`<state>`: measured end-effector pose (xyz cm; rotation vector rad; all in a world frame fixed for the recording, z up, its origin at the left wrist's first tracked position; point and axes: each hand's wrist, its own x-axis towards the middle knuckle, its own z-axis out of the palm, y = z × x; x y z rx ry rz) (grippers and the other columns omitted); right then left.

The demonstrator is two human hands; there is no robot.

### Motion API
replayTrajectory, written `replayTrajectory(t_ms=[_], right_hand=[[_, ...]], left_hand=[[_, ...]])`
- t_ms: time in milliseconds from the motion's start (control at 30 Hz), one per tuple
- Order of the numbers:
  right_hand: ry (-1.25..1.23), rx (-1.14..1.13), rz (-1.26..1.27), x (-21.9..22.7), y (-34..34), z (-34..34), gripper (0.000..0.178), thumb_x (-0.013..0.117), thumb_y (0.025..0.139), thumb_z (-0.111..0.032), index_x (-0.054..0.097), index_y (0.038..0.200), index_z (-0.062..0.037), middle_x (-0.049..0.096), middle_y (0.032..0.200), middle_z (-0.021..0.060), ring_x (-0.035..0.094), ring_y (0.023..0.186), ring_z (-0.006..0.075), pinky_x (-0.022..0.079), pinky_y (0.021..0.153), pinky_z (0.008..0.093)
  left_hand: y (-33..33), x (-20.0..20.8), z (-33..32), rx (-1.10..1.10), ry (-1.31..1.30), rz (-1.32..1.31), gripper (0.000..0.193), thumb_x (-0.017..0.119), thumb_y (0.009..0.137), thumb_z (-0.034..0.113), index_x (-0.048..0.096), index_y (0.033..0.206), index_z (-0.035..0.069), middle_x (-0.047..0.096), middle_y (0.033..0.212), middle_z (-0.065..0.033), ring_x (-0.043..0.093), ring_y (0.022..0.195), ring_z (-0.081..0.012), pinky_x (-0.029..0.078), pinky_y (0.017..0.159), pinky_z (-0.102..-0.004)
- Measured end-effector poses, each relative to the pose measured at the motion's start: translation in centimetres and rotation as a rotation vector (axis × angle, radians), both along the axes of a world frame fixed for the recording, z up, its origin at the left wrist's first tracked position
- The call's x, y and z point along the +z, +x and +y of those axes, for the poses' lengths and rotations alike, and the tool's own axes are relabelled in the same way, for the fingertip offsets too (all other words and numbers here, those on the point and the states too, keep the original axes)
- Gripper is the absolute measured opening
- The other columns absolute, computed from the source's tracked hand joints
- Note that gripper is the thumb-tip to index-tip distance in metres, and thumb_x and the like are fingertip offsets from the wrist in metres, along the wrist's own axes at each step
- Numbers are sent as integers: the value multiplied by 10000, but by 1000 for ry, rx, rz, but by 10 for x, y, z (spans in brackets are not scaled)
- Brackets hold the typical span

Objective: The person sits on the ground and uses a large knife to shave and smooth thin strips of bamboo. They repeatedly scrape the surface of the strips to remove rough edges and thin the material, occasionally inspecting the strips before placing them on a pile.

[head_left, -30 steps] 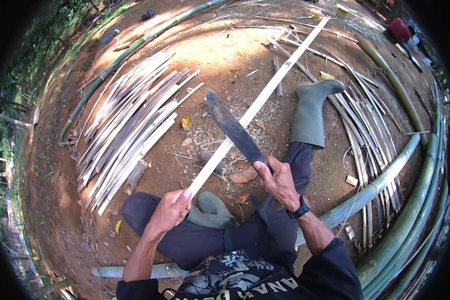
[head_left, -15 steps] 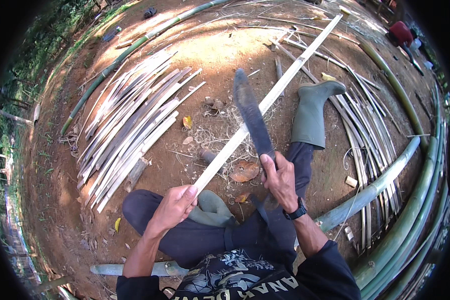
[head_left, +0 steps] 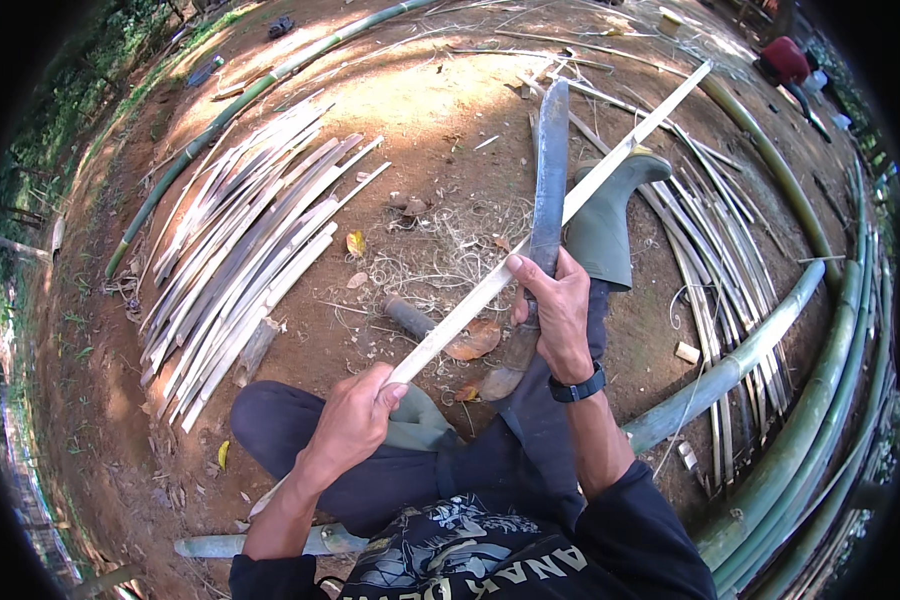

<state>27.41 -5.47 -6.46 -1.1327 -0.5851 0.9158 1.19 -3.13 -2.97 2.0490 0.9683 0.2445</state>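
A pile of split bamboo strips (head_left: 240, 250) lay on the dirt ground (head_left: 440, 130) at the left of the frame, green bamboo poles (head_left: 810, 400) curved along the right, and a green rubber boot (head_left: 610, 220) pointed up at centre right. The long pale bamboo strip (head_left: 590, 190) ran from lower centre to upper right. The left hand (head_left: 355, 420) was clenched around its near end; the right hand (head_left: 555, 315) was wrapped around a machete (head_left: 550, 180), blade laid against the strip.

Bare dirt (head_left: 440, 130) ahead open; strip pile (head_left: 240, 250) blocks left, boot (head_left: 605, 225) and bamboo poles (head_left: 810, 400) crowd right.
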Motion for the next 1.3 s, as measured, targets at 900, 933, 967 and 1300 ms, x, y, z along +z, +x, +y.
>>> replayTrajectory(t_ms=[900, 933, 967, 1300], right_hand=[[-342, -2, -660, -12, 90, -22, 499, 583, 921, -510, 529, 746, -45, 514, 497, 7, 494, 386, 78, 367, 353, 226], [-339, -12, -531, -9, 92, -20, 515, 576, 915, -534, 536, 764, -44, 516, 500, -5, 506, 383, 78, 375, 358, 217], [-340, -14, -551, -4, 89, -21, 509, 576, 919, -527, 537, 763, -44, 516, 501, -3, 508, 385, 79, 375, 358, 217], [-365, 0, -510, -4, 66, -25, 503, 575, 953, -439, 488, 688, -20, 466, 484, 50, 477, 428, 106, 375, 398, 308]], left_hand=[[-57, 10, -11, 140, 29, 84, 406, 479, 1007, 285, 522, 732, -11, 471, 516, -88, 496, 456, -192, 377, 457, -334], [-56, 10, -13, 142, 32, 62, 444, 465, 1013, 319, 525, 718, -7, 451, 498, -57, 473, 445, -138, 359, 444, -311], [-54, 12, -11, 132, 25, 74, 402, 481, 1005, 278, 522, 730, -13, 471, 516, -89, 500, 459, -192, 376, 458, -334], [-60, 11, -9, 126, 54, 70, 463, 454, 1015, 336, 528, 714, -7, 466, 501, -71, 491, 447, -166, 373, 456, -320]])
